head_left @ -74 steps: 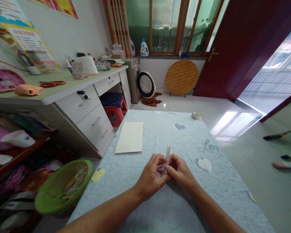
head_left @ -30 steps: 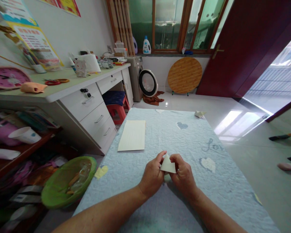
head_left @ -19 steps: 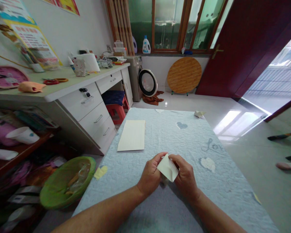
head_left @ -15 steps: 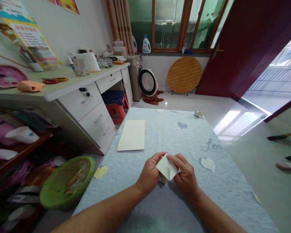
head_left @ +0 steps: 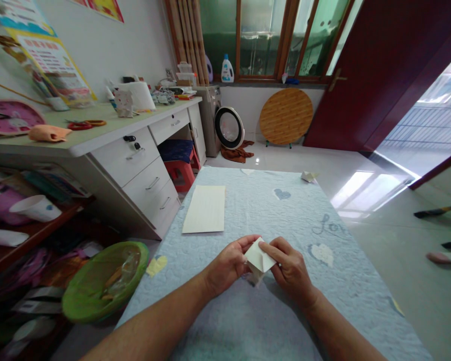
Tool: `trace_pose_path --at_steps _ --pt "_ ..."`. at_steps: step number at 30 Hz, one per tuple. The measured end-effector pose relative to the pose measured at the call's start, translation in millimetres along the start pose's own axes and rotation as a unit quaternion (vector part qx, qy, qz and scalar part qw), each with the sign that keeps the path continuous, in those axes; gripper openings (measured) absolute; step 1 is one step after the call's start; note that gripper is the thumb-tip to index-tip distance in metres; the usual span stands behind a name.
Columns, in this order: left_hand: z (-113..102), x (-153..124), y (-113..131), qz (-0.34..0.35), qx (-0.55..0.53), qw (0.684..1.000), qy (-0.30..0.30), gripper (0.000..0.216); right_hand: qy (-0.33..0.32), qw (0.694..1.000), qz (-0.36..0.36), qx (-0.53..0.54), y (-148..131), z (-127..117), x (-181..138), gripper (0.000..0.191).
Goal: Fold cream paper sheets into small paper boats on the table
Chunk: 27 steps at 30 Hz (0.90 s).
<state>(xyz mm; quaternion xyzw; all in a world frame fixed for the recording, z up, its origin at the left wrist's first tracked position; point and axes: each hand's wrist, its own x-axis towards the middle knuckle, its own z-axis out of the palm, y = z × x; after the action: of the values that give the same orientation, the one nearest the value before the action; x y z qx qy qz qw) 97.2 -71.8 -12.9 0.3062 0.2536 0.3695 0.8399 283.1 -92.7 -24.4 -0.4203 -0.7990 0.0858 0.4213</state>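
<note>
Between my two hands is a small piece of folded paper (head_left: 261,255), pale cream, diamond-shaped on top with a crease near its lower corner. My left hand (head_left: 229,263) grips its left edge, fingers curled behind it. On the opposite side my right hand (head_left: 291,265) pinches it, with the index finger lying across the upper face. Part of the paper hangs below the diamond, and its underside is hidden. Beyond my left hand a stack of cream paper sheets (head_left: 206,209) lies flat on the cloth-covered table (head_left: 255,210).
A small folded paper piece (head_left: 308,176) rests at the table's far right corner. To the left of the table stands a green basin (head_left: 82,296) with plastic wrapping inside. A white desk (head_left: 135,160) holds scissors (head_left: 84,124) and a pink clock (head_left: 13,116).
My left hand has drawn slightly left, and its grip has loosened a little. The folded paper has tilted, showing more of the part under the diamond.
</note>
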Motion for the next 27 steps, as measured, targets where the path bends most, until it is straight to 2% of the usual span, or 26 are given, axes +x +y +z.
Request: trace_pose_path --at_steps 6,14,23,27 --pt "-3 8 -5 0.003 0.061 0.992 0.11 0.048 -0.047 0.998 -0.03 -0.021 -4 2 2 0.039" --pt "-2 10 -8 0.018 0.091 0.987 0.131 0.035 -0.072 0.996 -0.043 -0.018 -7 2 2 0.041" --pt "-4 8 -8 0.018 0.164 0.976 0.144 0.033 -0.046 0.997 -0.063 -0.027 -9 2 0 0.042" --pt "-3 7 -7 0.027 0.165 0.975 0.148 0.033 -0.049 0.996 -0.068 -0.022 -10 3 0 0.044"
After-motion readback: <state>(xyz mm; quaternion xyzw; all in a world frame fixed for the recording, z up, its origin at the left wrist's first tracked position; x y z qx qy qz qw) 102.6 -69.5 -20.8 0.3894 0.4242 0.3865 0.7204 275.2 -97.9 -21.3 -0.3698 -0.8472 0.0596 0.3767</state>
